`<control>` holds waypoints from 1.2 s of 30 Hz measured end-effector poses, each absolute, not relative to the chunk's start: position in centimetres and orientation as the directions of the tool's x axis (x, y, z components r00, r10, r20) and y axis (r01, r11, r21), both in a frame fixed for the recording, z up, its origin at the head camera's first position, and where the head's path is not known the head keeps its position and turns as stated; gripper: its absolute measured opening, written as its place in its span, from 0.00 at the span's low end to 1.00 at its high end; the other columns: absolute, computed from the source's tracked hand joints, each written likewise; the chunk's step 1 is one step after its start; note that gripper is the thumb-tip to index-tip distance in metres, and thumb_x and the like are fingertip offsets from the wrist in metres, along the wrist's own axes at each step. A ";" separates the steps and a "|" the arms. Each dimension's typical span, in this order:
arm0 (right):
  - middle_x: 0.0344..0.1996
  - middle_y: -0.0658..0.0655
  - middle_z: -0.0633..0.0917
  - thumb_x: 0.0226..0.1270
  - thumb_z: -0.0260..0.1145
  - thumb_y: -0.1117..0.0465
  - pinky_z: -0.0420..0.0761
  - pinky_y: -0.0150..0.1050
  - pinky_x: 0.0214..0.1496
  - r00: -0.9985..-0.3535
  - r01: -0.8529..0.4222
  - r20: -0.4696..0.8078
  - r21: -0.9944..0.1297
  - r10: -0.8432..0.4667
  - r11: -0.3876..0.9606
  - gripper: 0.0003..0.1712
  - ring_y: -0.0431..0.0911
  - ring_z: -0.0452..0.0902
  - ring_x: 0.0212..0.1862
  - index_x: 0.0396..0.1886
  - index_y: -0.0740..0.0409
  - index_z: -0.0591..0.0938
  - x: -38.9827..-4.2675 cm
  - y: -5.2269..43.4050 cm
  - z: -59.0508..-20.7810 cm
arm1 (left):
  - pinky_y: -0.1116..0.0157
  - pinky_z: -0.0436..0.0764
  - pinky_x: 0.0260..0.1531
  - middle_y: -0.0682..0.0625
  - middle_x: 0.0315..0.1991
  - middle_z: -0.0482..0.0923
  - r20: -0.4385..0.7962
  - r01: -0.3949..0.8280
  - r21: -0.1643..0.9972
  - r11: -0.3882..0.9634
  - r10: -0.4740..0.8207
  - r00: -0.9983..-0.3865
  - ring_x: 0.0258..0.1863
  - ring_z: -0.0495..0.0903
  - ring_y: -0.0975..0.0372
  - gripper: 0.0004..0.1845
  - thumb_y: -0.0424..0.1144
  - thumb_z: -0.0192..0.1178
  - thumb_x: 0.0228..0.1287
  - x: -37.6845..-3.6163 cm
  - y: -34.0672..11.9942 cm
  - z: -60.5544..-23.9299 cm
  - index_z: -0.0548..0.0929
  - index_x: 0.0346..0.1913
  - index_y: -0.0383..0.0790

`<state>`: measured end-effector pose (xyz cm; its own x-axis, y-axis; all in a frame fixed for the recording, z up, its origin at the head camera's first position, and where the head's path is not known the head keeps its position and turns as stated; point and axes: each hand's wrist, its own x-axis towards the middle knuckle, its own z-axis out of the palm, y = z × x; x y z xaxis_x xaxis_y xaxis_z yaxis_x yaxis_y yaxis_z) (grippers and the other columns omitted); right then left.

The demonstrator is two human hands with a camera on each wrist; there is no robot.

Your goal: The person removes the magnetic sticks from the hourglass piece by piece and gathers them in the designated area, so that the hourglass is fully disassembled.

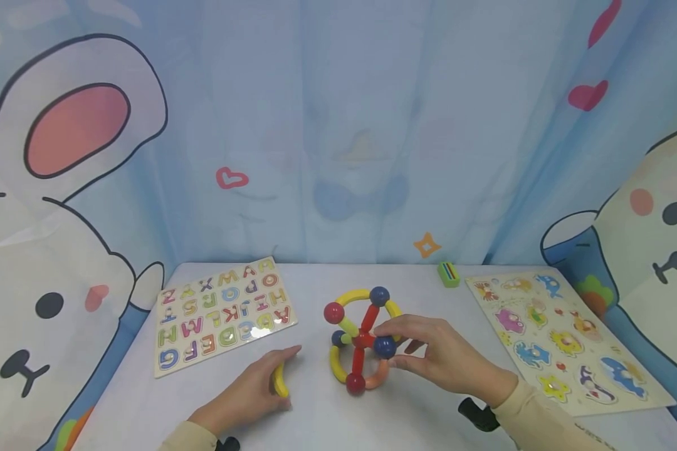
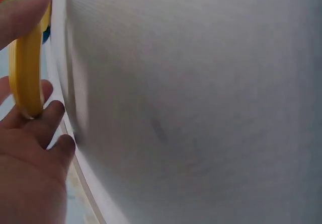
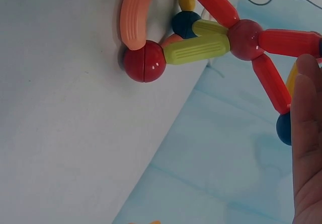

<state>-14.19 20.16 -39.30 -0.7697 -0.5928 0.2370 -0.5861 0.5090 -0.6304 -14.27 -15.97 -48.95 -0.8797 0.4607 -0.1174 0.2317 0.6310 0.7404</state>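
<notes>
The left hand (image 1: 248, 394) lay on the table (image 1: 417, 413), fingers curled round a curved yellow rod (image 1: 280, 380). Just right of it, the right hand (image 1: 440, 360) pinched a blue ball (image 1: 385, 347) on the rod-and-ball frame (image 1: 361, 341) standing mid-table.

Hanging across the whole back: a pale blue fabric curtain (image 1: 372, 125) printed with pink and red hearts and a small orange star. Flanking both sides: white cartoon rabbit panels (image 1: 51, 250), one with a pink-lined ear. Spreading below: a white, smooth-topped bench (image 1: 406, 413), evenly lit by soft light. Lying on it: a wooden alphabet puzzle board (image 1: 222, 313) to the left, a wooden animal puzzle board (image 1: 564, 338) to the right, a small green block (image 1: 448, 274) near the curtain.
</notes>
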 end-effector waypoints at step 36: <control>0.61 0.47 0.77 0.59 0.75 0.46 0.85 0.35 0.41 -0.804 -0.551 0.229 -0.635 -0.549 0.542 0.31 0.41 0.79 0.51 0.62 0.45 0.80 -14.1 20.1 -39.4 | 0.48 0.72 0.62 0.52 0.72 0.65 -0.043 0.271 0.716 0.644 0.428 -0.903 0.68 0.68 0.53 0.51 0.54 0.76 0.52 -15.2 -14.0 -44.0 0.59 0.77 0.55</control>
<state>-14.10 20.05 -39.38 -0.8038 -0.5490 0.2290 -0.5508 0.5416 -0.6351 -15.16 -14.00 -44.05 -0.9028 0.4280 -0.0432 0.2709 0.6436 0.7158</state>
